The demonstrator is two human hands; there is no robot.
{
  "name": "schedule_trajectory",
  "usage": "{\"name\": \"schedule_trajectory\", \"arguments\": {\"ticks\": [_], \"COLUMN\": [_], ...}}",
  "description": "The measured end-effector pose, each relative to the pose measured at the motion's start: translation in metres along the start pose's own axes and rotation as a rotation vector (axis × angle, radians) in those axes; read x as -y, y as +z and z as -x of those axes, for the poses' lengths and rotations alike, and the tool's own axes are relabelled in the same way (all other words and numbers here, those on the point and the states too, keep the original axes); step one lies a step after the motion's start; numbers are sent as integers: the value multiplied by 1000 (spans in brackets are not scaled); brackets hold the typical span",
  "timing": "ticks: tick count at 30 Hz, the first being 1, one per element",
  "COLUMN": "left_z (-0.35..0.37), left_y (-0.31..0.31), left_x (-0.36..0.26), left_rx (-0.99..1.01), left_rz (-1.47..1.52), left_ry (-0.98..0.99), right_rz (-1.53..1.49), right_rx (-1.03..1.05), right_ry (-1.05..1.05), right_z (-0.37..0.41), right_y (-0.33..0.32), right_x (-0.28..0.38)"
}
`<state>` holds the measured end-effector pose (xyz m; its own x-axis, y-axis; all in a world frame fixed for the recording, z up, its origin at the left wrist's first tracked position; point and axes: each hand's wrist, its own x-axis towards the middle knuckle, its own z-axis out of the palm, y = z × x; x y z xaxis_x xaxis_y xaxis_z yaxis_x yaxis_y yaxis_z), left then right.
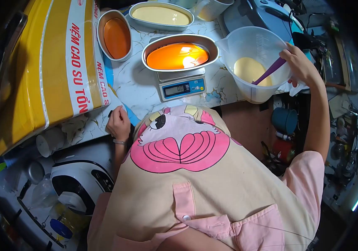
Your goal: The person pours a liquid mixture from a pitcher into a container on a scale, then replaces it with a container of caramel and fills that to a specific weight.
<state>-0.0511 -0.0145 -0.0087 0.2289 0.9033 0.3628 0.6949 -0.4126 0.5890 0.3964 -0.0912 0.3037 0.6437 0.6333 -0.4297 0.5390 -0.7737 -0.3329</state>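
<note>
My right hand (298, 62) grips the handle side of a clear plastic measuring jug (252, 39), which holds pale yellow batter (246, 69). A purple spatula (269, 71) leans in the jug, its upper end at my right fingers. Left of the jug, an oval tin (144, 58) with a glossy orange-brown layer (175, 57) sits on a digital scale (182, 89), whose display appears to read 0.0. At the table's front edge my left hand (119, 124) is closed, fingers curled, beside a small dark thing (110, 113); what it holds, if anything, is hidden.
Another oval tin (100, 35) with an orange-brown layer stands at the left, and one filled with pale batter (161, 15) at the back. A big yellow package (57, 54) borders the table's left side. A grey appliance (254, 14) stands behind the jug; a white appliance (76, 180) is below left.
</note>
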Motion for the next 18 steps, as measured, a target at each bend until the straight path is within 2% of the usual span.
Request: {"name": "schedule_trajectory", "arguments": {"ticks": [3, 5, 6, 7, 9, 10, 11, 13, 18], "left_z": [4, 4, 3, 3, 2, 3, 3, 5, 7], "left_y": [3, 4, 3, 3, 2, 3, 4, 5, 6], "left_x": [2, 3, 2, 1, 1, 2, 3, 6, 10], "left_rx": [-50, -85, -88, -96, -103, -109, -115, -115, -102], "left_rz": [-38, -50, -46, -53, -56, -59, -64, -60, -51], "left_ry": [17, 41, 46, 51, 58, 69, 78, 84, 75], "right_rz": [144, 377, 644, 644, 794, 650, 650, 729, 717], "right_rx": [8, 120, -3, -9, 147, 137, 135, 121, 66], "right_ry": [4, -168, -480, -476, -397, -243, -240, -514, -322], "right_z": [-8, -22, -37, -45, -40, -34, -40, -60, -47], "right_y": [-1, -3, -1, -5, -5, 1, 1, 0, 13], "right_x": [11, 11, -2, -9, 13, 24, 17, -3, 27]}}
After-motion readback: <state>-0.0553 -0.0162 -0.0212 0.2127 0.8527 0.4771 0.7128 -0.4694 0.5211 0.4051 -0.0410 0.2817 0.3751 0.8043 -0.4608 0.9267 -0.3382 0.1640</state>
